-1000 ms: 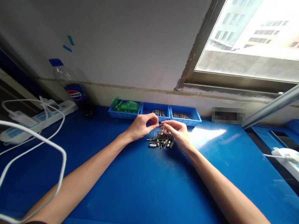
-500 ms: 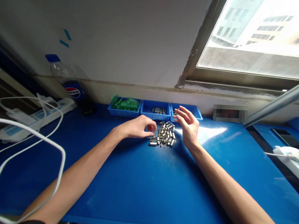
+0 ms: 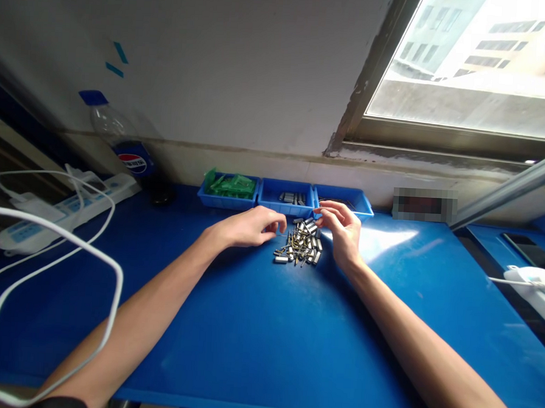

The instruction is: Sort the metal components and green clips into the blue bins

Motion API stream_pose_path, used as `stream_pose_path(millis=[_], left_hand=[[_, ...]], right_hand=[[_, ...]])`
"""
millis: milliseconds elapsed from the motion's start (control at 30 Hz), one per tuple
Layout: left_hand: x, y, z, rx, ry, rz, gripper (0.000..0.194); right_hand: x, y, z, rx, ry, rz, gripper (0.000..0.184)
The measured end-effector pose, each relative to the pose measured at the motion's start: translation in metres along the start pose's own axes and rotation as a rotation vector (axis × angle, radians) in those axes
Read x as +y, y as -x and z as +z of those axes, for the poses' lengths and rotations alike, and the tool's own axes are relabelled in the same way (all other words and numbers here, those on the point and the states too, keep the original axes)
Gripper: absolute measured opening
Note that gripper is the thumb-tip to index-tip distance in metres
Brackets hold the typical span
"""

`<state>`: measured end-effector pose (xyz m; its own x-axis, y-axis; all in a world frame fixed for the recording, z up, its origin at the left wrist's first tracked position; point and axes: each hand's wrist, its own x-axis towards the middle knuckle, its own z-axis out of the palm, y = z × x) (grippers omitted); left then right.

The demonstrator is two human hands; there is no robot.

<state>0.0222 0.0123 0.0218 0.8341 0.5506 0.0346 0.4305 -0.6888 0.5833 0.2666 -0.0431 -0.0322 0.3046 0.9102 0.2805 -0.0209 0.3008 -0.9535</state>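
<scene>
My left hand (image 3: 253, 226) is at the left side of a loose pile of small metal parts (image 3: 303, 245), thumb and forefinger curled round what looks like a thin metal pin (image 3: 281, 234). Short silvery spacers and thin brass-coloured pins make up the pile. On its far right side, my right hand (image 3: 342, 229) hovers at the front edge of the right blue bin (image 3: 361, 210), fingers bent and slightly apart, with nothing visible in them. That bin holds thin pins, partly hidden by the hand. Silvery spacers lie in the middle blue bin (image 3: 267, 202).
A left blue bin (image 3: 209, 199) holds green plastic packets (image 3: 232, 185). At the back left stand a cola bottle (image 3: 131, 154) and a white power strip (image 3: 118, 190). A white cable (image 3: 118, 275) loops over my left forearm. Another power strip (image 3: 530, 287) lies at right.
My hands were together above the pile, then parted. The right went over the right bin with fingers spread, and its fingers have since drawn closer. The left stays by the pile.
</scene>
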Motion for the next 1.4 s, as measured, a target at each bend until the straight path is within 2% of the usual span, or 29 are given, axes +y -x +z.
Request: stream_pose_path(millis=[67,133,233,367,467,633,833,933,1033,1100,1267,1400], left_hand=[[-0.001,-0.002,0.002,0.12,0.051,0.022,0.017],[-0.001,-0.005,0.006,0.29,0.112,0.045,0.016],[0.002,-0.009,0.011,0.509,0.201,0.096,0.014],[0.007,-0.011,0.015,0.602,0.264,0.144,0.016],[0.01,-0.012,0.017,0.599,0.266,0.155,0.016],[0.011,-0.013,0.024,0.579,0.25,0.17,0.015],[0.006,-0.015,0.028,0.557,0.234,0.152,0.013],[0.0,-0.015,0.03,0.509,0.146,0.11,0.018],[-0.006,-0.013,0.033,0.331,0.015,0.093,0.015],[-0.009,-0.013,0.037,0.233,-0.039,0.077,0.014],[-0.006,-0.012,0.04,0.22,-0.127,-0.018,0.011],[-0.002,-0.01,0.037,0.244,-0.229,-0.139,0.018]], right_hand=[[-0.001,0.0,0.001,-0.038,-0.001,0.003,0.019],[-0.003,0.001,0.002,-0.087,0.006,0.006,0.016],[-0.008,0.004,0.006,-0.182,0.024,0.03,0.02],[-0.011,0.008,0.01,-0.306,-0.009,0.105,0.028],[-0.011,0.009,0.012,-0.337,-0.082,0.156,0.028],[-0.013,0.006,0.011,-0.306,-0.172,0.257,0.027],[-0.005,0.003,0.007,-0.242,-0.163,0.194,0.024],[0.0,0.001,0.002,-0.08,-0.112,0.053,0.024],[0.002,-0.004,-0.003,0.118,-0.07,-0.045,0.025],[0.002,-0.008,-0.006,0.168,-0.066,-0.033,0.027],[0.0,-0.007,-0.007,0.142,-0.089,0.008,0.024],[-0.002,-0.003,-0.003,0.1,-0.079,0.01,0.021]])
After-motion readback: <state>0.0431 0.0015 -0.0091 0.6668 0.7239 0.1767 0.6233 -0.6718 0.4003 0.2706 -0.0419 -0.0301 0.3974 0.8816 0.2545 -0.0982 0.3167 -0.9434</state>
